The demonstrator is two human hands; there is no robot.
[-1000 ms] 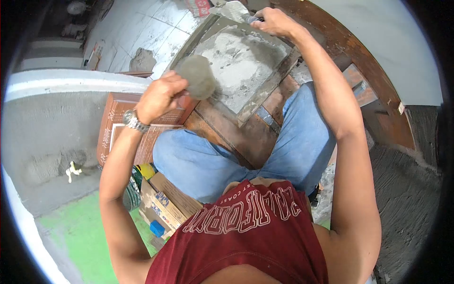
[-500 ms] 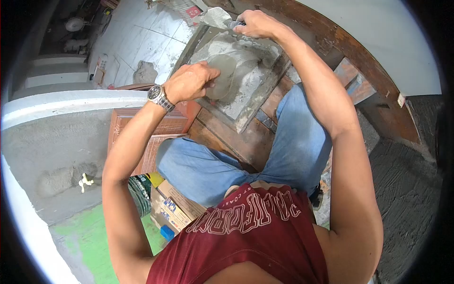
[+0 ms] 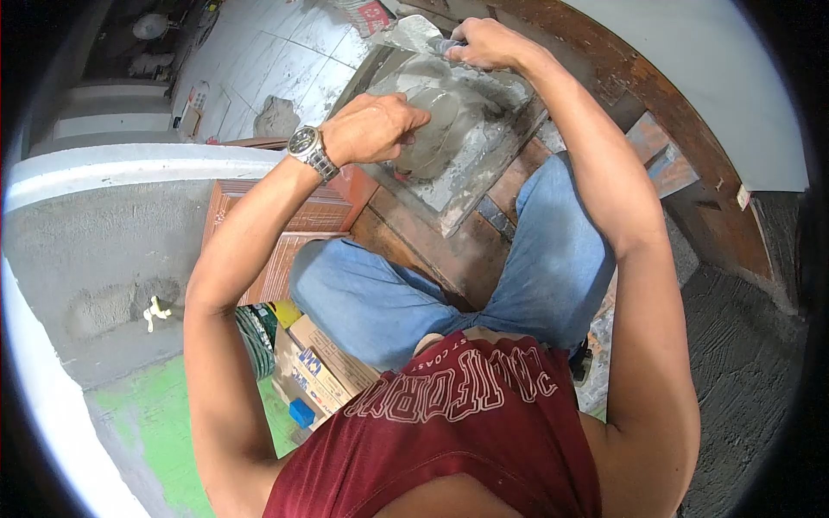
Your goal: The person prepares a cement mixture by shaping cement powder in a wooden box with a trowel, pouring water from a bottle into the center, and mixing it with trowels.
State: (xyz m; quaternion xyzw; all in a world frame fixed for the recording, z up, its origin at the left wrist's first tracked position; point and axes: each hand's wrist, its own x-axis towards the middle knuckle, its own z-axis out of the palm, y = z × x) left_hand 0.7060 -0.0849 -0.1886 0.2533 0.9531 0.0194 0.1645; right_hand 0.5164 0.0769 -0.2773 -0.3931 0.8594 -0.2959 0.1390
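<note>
A: In the head view, where's the work?

B: Upper centre. A shallow tray [image 3: 450,224] lies tilted across the picture, with grey mix [image 3: 496,112] spread inside it.

A: And the hands?

B: The left hand [image 3: 376,128] is over the tray's left side. Its fingers are curled nearly closed and seem to have the edge of a round grey piece [image 3: 440,112], which looks wet; I can't tell whether it's a dish or a flat tool. The right hand [image 3: 488,43], at the top, has its fingers wrapped round the handle of a trowel [image 3: 413,33], the blade pointing left over the tray's far edge.

A: How far along would you say it is?

B: Partway, I'd judge. The mix looks wet and smooth in the middle, but paler and rougher toward the lower corner, so it seems uneven. Working it to one texture looks left to do.

A: Anything around it?

B: A sack [image 3: 370,13] at the top edge, just past the tray, and a grey lump [image 3: 276,116] on the tiled floor [image 3: 302,56], upper left. Lower left there's a tap [image 3: 155,312] on the wall, a cardboard box [image 3: 332,350] and a small blue thing [image 3: 301,413].

A: What's in the way?

B: The left hand hides part of the mix, and the jeans-clad legs [image 3: 367,298] flank the near side, leaving limited room there.
</note>
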